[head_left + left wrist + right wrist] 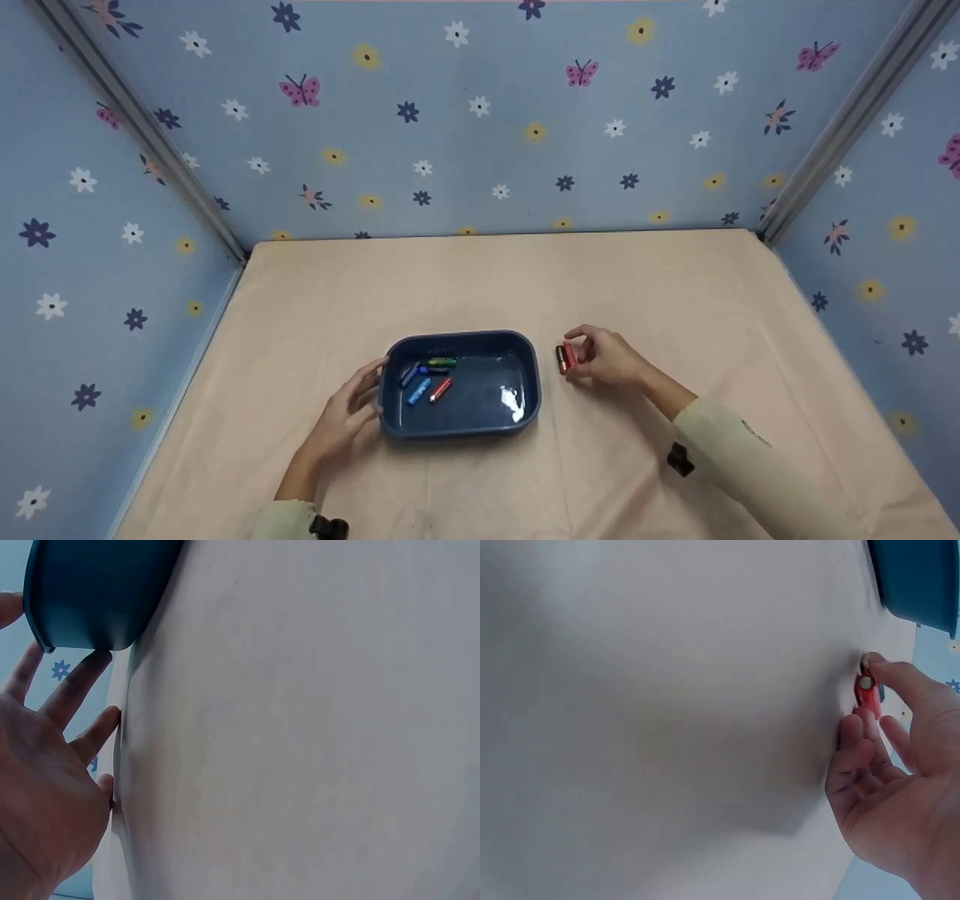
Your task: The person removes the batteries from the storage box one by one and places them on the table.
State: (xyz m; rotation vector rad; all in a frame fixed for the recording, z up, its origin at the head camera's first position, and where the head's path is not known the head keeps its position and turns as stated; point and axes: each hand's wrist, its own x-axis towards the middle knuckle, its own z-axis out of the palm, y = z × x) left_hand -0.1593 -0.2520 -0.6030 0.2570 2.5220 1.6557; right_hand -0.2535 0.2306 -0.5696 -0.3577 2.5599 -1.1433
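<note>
Observed from beside the table: the left hand [343,418] is extended with fingers spread, touching the near-side end of a dark blue, rectangular, round-cornered tray [480,409] that appears to be plastic. The tray stands between the two hands. Inside it, just right of the left fingertips, lie several small coloured cylinders, among them a slim green cylinder [441,362] and a short light-blue cylinder [419,391].

The right hand [611,360] pinches a small, red, battery-shaped cylinder [571,355] between thumb and finger. A matching black cylinder with a coppery end [562,360] lies alongside it, on the side towards the tray; whether it is also gripped cannot be told. Both sit at the right fingertips, just outside the tray, over the pale peach cloth [480,292].

Assessment: the hold appears to run end to end, which suits one cylinder but probably secures a second poorly. Pressure should be even and light, as round sides may roll apart. If both are wanted, fingertips should span the pair. Any lift should clear the rim nearest the right hand, while the left hand's light contact should be enough to steady the tray.
</note>
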